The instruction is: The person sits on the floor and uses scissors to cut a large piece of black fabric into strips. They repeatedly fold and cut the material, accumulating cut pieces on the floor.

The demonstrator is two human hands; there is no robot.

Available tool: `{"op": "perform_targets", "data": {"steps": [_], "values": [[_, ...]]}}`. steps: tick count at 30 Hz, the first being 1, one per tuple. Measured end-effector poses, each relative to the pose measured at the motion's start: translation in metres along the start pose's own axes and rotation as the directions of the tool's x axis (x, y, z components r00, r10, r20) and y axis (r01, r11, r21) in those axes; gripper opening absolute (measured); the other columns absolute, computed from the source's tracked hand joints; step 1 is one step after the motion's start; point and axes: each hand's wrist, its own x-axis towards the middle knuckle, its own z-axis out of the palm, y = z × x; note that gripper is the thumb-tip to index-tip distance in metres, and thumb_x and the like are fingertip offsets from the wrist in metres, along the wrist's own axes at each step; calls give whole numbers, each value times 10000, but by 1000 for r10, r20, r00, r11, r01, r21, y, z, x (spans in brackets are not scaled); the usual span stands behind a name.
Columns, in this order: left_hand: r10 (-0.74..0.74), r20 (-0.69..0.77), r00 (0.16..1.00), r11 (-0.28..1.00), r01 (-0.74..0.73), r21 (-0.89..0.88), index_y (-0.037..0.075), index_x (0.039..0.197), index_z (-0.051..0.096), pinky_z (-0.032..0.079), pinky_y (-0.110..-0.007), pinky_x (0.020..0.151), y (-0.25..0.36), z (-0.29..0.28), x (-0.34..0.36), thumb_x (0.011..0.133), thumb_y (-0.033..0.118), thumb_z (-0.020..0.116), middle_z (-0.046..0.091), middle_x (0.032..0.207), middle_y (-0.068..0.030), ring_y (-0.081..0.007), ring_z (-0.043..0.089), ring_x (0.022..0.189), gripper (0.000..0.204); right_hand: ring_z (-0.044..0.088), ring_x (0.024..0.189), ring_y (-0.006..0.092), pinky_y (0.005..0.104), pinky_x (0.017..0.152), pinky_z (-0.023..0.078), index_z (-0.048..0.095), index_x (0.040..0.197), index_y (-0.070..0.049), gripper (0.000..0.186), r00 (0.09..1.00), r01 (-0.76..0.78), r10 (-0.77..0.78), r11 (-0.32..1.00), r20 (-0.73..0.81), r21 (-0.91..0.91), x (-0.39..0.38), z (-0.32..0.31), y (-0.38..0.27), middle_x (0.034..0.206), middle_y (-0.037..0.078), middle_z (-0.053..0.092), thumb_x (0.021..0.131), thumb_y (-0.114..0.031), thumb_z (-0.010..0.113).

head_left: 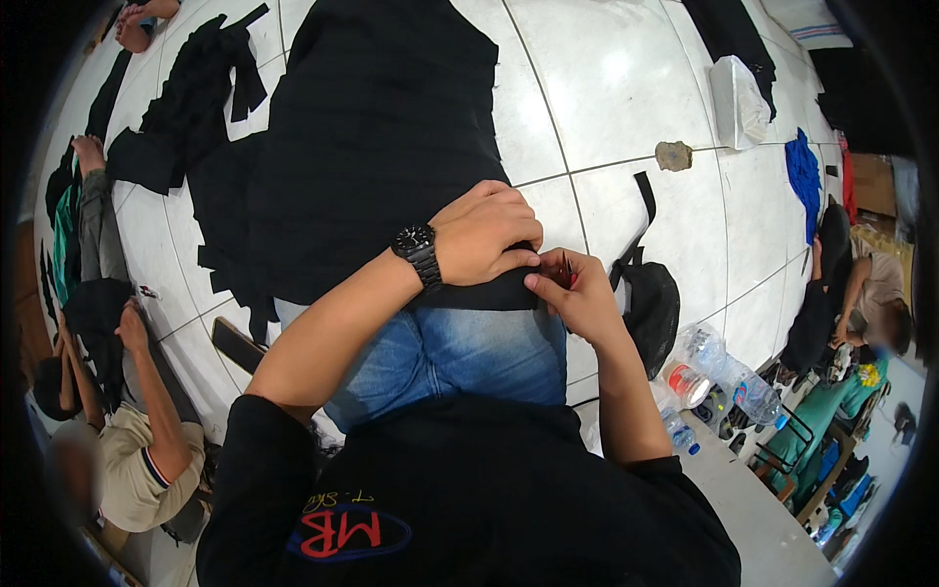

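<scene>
The left hand (486, 233), with a black watch (418, 256) circling its wrist, is pinching the near right edge of the black cloth (381, 147) narrowly between thumb and fingers. Just beside it, the right hand (587, 293) is curling its fingers closely around a small tool (568, 269), whose dark, pointed tips and reddish part are showing above the thumb. The fingers are hiding the rest, so I cannot tell whether the tool is touching the cloth.

The cloth is lying across the jeans (460, 347) under the grip and is spreading forward and left of it over the tiled floor (616, 88). Right of the grip, a black bag (650, 313) is resting near the right forearm, its strap (646, 199) reaching forward. Farther right and nearer the body, clear bottles (748, 391) are lying in a cluster. Ahead and to the right, a brown lump (674, 156) is sitting on the tiles, with a white bag (738, 103) standing beyond it. Well left of the grip, a co-worker (147, 460) is handling dark fabric (98, 318); well right, another person (875, 279) is sitting.
</scene>
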Motion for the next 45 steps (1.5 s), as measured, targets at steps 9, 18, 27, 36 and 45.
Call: {"op": "perform_targets", "data": {"steps": [9, 18, 27, 36, 45], "values": [[-229, -276, 933, 973, 221, -63, 74, 837, 653, 440, -413, 914, 1, 11, -7, 879, 195, 678, 654, 828, -89, -306, 611, 873, 131, 462, 587, 53, 246, 530, 358, 687, 869, 7, 230, 981, 155, -156, 988, -113, -14, -4, 26, 4, 679, -2, 603, 924, -216, 700], [-190, -239, 952, 981, 175, -83, 77, 859, 653, 446, -415, 914, 5, 4, -5, 891, 212, 675, 667, 840, -88, -304, 628, 870, 140, 430, 560, 38, 224, 499, 307, 675, 969, -19, 166, 997, 42, -11, 889, -71, 457, 10, 17, -7, 656, -24, 555, 865, -116, 761], [-163, -308, 937, 987, 154, -55, 82, 859, 648, 452, -414, 917, -1, 8, -5, 888, 209, 684, 662, 830, -85, -298, 629, 848, 135, 492, 537, 96, 246, 502, 340, 674, 904, -28, 89, 994, 31, 51, 737, -102, 675, 9, 19, -1, 641, 8, 568, 857, -65, 739], [-139, -322, 936, 990, 127, -58, 86, 850, 620, 448, -415, 931, 2, 8, -5, 881, 190, 694, 642, 814, -74, -284, 622, 825, 131, 530, 589, 118, 261, 536, 367, 656, 898, -52, 84, 988, 7, 112, 654, -106, 756, 6, 20, -5, 675, 17, 582, 878, -107, 715], [-29, -221, 975, 991, 58, 124, 79, 1266, 596, 358, -467, 1108, 5, 3, -13, 816, 569, 709, 657, 1182, -144, -299, 578, 1198, 675, 593, 822, 168, 349, 813, 435, 552, 1005, -94, 65, 973, 218, -118, 196, -198, 956, 12, -38, 6, 941, 39, 626, 1017, -154, 531]]}}
